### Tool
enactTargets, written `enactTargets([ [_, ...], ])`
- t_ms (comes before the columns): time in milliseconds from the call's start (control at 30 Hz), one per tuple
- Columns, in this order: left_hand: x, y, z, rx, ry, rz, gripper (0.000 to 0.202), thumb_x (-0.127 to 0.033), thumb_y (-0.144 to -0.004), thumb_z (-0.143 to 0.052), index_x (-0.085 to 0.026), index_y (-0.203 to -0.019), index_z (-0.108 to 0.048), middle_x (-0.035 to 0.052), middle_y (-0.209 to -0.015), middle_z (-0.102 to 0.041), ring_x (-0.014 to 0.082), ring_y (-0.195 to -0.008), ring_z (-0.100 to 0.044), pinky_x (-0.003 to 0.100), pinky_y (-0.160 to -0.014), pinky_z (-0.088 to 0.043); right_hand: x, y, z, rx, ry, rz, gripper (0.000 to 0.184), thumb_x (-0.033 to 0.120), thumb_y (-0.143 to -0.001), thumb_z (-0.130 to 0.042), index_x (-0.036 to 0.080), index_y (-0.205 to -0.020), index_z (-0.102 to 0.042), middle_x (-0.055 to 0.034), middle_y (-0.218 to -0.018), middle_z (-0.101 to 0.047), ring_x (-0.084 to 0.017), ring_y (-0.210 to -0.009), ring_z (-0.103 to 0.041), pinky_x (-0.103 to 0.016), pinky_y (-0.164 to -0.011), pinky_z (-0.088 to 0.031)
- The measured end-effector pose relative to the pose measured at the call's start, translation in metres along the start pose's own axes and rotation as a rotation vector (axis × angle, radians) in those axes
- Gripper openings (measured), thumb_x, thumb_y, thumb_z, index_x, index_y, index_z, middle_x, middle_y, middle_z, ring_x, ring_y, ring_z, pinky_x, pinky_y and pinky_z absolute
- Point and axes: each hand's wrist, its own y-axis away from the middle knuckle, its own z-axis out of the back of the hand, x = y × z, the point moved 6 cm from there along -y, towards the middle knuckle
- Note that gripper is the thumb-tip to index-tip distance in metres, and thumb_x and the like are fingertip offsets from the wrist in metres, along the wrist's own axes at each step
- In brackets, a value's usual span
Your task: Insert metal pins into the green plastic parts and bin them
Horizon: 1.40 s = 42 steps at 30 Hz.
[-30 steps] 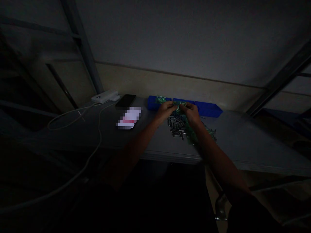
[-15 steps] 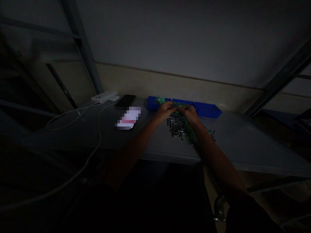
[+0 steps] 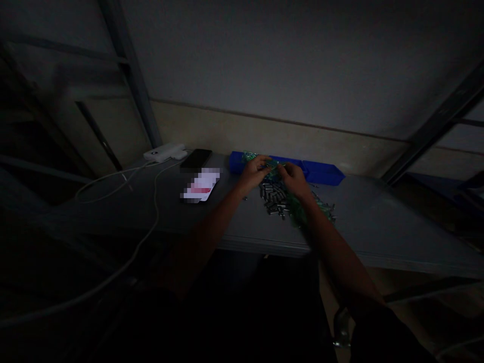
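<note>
My left hand [image 3: 253,174] and my right hand [image 3: 294,180] are close together above the front of the blue bins. Between their fingertips is a small, see-through green plastic bag [image 3: 273,163], pinched from both sides. What it contains is too dark to make out. Just below the hands, a pile of short metal cylinders [image 3: 273,195] lies on the grey table. More green plastic bags [image 3: 300,212] lie to its right, partly covered by my right forearm. A blue bin [image 3: 237,164] behind my left hand holds shiny green bags.
Another blue bin [image 3: 323,173] stands at the right end of the row. To the left lie a lit phone [image 3: 200,185], a dark phone [image 3: 195,159] and a white power bank [image 3: 164,152]. A white cable [image 3: 155,201] hangs over the table's front edge. Metal posts flank the table.
My hands have drawn slightly apart, and more of the green bag shows between them. The right hand sits a little lower and further right. The view has shifted slightly.
</note>
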Motion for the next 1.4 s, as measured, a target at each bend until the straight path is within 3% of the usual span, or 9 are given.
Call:
enactTargets([
  [333, 0.003, 0.002, -0.008, 0.061, 0.091, 0.034, 0.028, -0.008, -0.072, -0.065, -0.015, -0.099, -0.060, 0.0009, -0.078, -0.064, 0.0127, -0.077, -0.061, 0.024, -0.075, -0.046, -0.002, -0.001, 0.005, -0.083, -0.054, 0.070, 0.039, 0.056, -0.078, -0.049, 0.021, -0.061, -0.042, 0.0044, -0.055, -0.039, -0.011, -0.055, -0.036, -0.026, -0.053, -0.025],
  [500, 0.001, 0.005, -0.012, 0.071, 0.195, 0.076, 0.031, -0.009, -0.074, -0.064, -0.014, -0.104, -0.061, 0.0023, -0.084, -0.065, 0.0139, -0.082, -0.062, 0.027, -0.079, -0.045, -0.003, -0.001, 0.004, -0.093, -0.174, 0.033, 0.040, 0.056, -0.078, -0.048, 0.021, -0.061, -0.043, 0.0041, -0.056, -0.040, -0.011, -0.055, -0.036, -0.025, -0.052, -0.026],
  [667, 0.003, 0.005, -0.010, 0.072, 0.185, 0.091, 0.033, -0.010, -0.074, -0.064, -0.015, -0.106, -0.059, -0.0010, -0.073, -0.061, 0.0123, -0.072, -0.060, 0.025, -0.072, -0.044, -0.006, -0.001, -0.003, -0.066, -0.193, -0.005, 0.041, 0.057, -0.080, -0.048, 0.021, -0.061, -0.042, 0.0046, -0.056, -0.038, -0.011, -0.055, -0.036, -0.026, -0.052, -0.026],
  [900, 0.007, 0.002, -0.008, 0.084, 0.101, 0.074, 0.029, -0.009, -0.074, -0.064, -0.016, -0.101, -0.057, -0.0040, -0.065, -0.056, 0.0091, -0.062, -0.055, 0.021, -0.061, -0.040, -0.006, 0.000, -0.004, -0.083, -0.067, 0.006, 0.044, 0.059, -0.078, -0.051, 0.021, -0.059, -0.041, 0.0049, -0.053, -0.038, -0.010, -0.054, -0.035, -0.026, -0.052, -0.024],
  [1067, 0.008, 0.003, -0.006, 0.108, -0.016, 0.044, 0.029, -0.007, -0.074, -0.060, -0.016, -0.101, -0.056, -0.0052, -0.062, -0.054, 0.0078, -0.056, -0.050, 0.019, -0.054, -0.036, -0.005, 0.000, -0.008, -0.024, -0.072, 0.006, 0.043, 0.059, -0.077, -0.049, 0.018, -0.068, -0.052, 0.0025, -0.058, -0.048, -0.011, -0.057, -0.043, -0.025, -0.053, -0.029],
  [1400, 0.003, 0.004, -0.007, 0.092, -0.118, 0.002, 0.036, -0.002, -0.072, -0.058, -0.017, -0.104, -0.051, -0.0049, -0.065, -0.052, 0.0101, -0.060, -0.052, 0.022, -0.058, -0.037, 0.001, -0.001, -0.006, 0.018, 0.208, 0.074, 0.029, 0.039, -0.084, -0.044, 0.017, -0.069, -0.055, -0.0019, -0.061, -0.056, -0.014, -0.058, -0.047, -0.026, -0.056, -0.030],
])
